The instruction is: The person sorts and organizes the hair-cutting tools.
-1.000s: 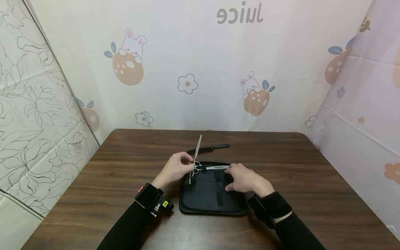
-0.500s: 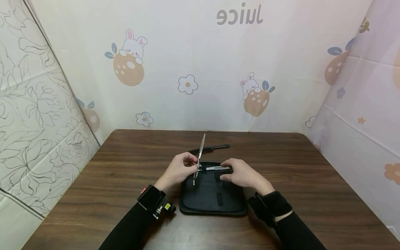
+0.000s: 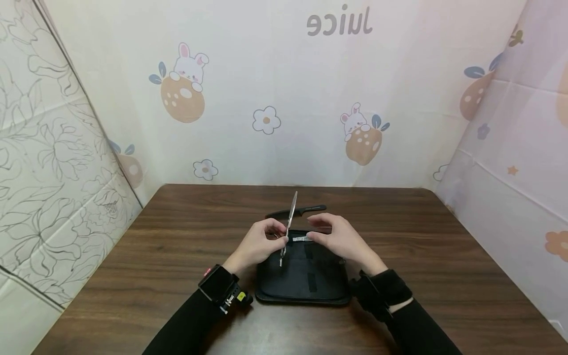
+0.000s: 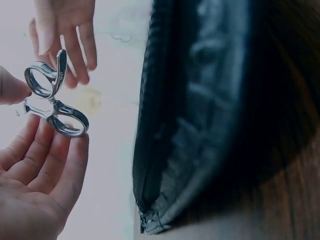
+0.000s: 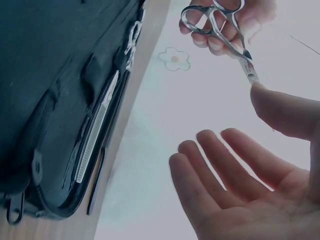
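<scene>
In the head view my left hand (image 3: 262, 241) holds a pair of silver scissors (image 3: 291, 217) upright above a black zip case (image 3: 293, 286), blades up. The left wrist view shows the scissors' finger rings (image 4: 70, 125) between thumb and fingers. My right hand (image 3: 343, 239) hovers over the case's right side, fingers spread and only slightly bent. No object lies in its palm in the right wrist view; its thumb overlaps the scissors' blade there, and contact cannot be told. A second pair of scissors with a toothed blade (image 5: 95, 137) lies in the case.
Behind the case a black comb (image 3: 315, 208) lies on the brown wooden table (image 3: 177, 246). A printed curtain (image 3: 266, 74) hangs along the table's far edge. The case's zip pull (image 5: 15, 210) sticks out at its corner.
My left hand has carried the scissors slightly to the right. My right hand has come away from the toothed scissors, up and leftward, nearer to the left hand.
</scene>
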The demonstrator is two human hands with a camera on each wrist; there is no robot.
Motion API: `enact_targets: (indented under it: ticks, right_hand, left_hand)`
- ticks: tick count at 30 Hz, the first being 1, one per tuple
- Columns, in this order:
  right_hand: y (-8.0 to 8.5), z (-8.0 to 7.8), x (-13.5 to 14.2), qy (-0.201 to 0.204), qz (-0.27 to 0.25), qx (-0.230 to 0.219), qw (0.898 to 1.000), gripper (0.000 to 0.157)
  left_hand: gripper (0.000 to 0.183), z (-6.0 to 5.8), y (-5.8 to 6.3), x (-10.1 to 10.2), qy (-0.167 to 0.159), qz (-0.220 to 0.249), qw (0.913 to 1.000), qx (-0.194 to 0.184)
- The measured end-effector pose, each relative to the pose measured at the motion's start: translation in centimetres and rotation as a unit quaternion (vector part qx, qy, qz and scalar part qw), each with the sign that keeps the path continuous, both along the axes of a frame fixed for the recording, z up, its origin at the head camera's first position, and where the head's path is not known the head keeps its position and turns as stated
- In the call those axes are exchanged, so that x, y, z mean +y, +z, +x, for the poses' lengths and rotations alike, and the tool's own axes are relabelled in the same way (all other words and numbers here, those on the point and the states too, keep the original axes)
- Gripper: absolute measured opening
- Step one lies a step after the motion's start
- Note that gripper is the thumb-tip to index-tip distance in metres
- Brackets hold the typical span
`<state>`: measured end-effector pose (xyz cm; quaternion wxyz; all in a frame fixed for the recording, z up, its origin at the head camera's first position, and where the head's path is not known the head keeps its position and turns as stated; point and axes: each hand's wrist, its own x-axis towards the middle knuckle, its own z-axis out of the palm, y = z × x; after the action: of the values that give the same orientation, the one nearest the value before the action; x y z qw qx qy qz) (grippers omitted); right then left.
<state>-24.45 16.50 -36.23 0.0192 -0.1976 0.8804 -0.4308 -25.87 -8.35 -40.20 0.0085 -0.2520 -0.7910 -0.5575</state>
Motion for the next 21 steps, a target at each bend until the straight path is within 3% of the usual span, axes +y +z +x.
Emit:
enact_targets:
  ticks: [10,21]
  right_hand:
    - [0.2,0.0,-0.7,0.01,-0.073,0.016,0.997,0.039]
    - [0.0,0.0,-1.0,-0.002,-0.134,-0.02,0.991,0.038]
  left_hand:
    - [0.014,0.4,-0.1,0.7,-0.021,0.01,0.9997,0.011]
    - [0.018,1.0,0.1,1.4,-0.043,0.016,0.9989,0.011]
